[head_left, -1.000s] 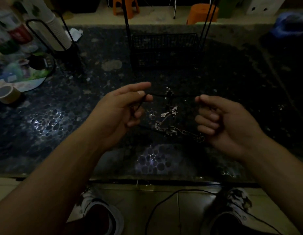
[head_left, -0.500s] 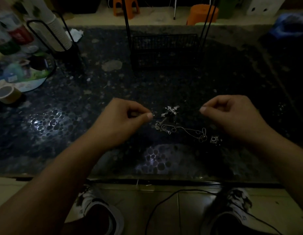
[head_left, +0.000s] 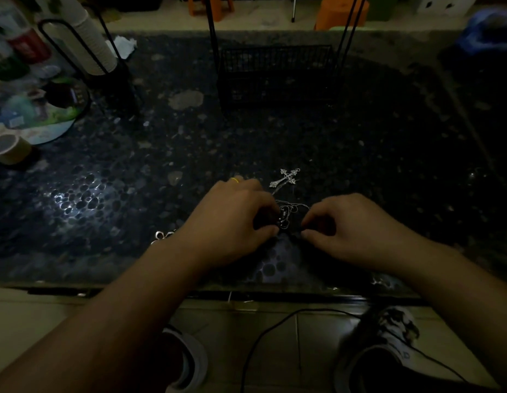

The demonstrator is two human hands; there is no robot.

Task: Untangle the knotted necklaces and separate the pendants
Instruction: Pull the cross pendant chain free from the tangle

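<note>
Dim pebble-patterned tabletop (head_left: 110,177); both hands down on the tangle.

Left hand (head_left: 229,219) has dropped from the air to the surface, fingers curled, thumb and forefinger pinching the knotted chains (head_left: 286,215); beyond the fingertips a cross pendant (head_left: 286,177) now lies clear of the knot, one pendant seemingly freed; right hand (head_left: 351,225) pinches the same tangle from the other side.
</note>
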